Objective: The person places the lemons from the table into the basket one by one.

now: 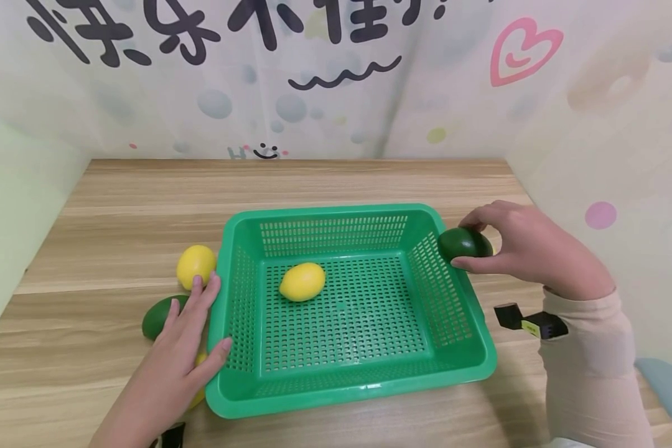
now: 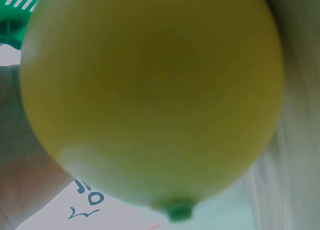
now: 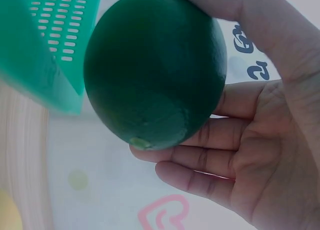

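Observation:
My right hand (image 1: 518, 239) holds a dark green avocado (image 1: 462, 244) between thumb and fingers, above the right rim of the green plastic basket (image 1: 353, 398). Close up in the right wrist view, the avocado (image 3: 155, 70) shows a pale stem nub. Inside the basket, toward the left, lies a yellow lemon (image 1: 302, 282). My left hand (image 1: 173, 364) rests against the basket's left rim, its fingers fairly straight. Near those fingers are another lemon (image 1: 196, 266) and a second avocado (image 1: 159, 317). A yellow fruit (image 2: 155, 100) fills the left wrist view, partly hidden under the hand in the head view.
The wooden table (image 1: 145, 186) meets a printed backdrop (image 1: 336, 112) at the back, with pale walls on both sides. A bit of yellow fruit (image 3: 7, 215) shows at the lower left edge of the right wrist view.

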A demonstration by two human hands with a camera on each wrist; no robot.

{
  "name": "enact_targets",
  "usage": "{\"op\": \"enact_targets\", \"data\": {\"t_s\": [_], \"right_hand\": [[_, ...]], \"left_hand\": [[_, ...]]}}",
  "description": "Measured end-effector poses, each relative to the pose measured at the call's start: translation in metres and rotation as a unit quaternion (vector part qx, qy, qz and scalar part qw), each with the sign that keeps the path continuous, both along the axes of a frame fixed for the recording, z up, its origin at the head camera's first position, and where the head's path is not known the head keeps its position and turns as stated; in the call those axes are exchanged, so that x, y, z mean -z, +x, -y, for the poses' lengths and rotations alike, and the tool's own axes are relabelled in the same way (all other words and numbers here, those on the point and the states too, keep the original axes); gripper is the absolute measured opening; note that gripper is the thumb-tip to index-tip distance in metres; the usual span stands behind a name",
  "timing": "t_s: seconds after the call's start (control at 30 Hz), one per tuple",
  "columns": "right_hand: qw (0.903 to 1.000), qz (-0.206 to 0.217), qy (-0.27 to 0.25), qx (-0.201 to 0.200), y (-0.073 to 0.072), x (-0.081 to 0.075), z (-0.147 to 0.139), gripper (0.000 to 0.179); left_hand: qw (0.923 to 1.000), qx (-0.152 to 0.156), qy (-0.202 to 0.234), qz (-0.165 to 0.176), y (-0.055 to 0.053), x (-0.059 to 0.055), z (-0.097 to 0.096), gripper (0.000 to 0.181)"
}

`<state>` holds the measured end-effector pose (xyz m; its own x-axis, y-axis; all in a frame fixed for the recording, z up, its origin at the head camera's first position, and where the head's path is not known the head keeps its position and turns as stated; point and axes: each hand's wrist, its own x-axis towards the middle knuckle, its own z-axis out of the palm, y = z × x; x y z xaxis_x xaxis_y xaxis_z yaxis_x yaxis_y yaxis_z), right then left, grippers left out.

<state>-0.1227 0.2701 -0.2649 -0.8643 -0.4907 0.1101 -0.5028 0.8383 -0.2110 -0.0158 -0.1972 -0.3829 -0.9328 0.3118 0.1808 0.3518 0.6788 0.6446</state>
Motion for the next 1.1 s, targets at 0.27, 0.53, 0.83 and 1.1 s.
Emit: {"op": "enact_targets", "data": {"t_s": [0.27, 0.53, 0.83, 1.1], "right_hand": [[1.0000, 0.002, -0.002, -0.002, -0.002, 0.000, 0.007, 0.035], [1.0000, 0.000, 0.001, 0.002, -0.003, 0.001, 0.014, 0.036], [0.9997, 0.024, 0.004, 0.009, -0.003, -0.002, 0.018, 0.039], [0.9995, 0.028, 0.012, -0.006, -0.006, -0.002, 0.022, 0.038]], "left_hand": [[1.0000, 0.000, -0.002, -0.001, 0.001, 0.000, 0.000, 0.083], [1.0000, -0.001, -0.005, -0.001, 0.001, -0.001, -0.001, 0.082], [1.0000, 0.000, -0.003, -0.001, 0.001, -0.001, -0.001, 0.083], [1.0000, -0.001, 0.000, -0.004, 0.001, 0.000, 0.000, 0.084]]}}
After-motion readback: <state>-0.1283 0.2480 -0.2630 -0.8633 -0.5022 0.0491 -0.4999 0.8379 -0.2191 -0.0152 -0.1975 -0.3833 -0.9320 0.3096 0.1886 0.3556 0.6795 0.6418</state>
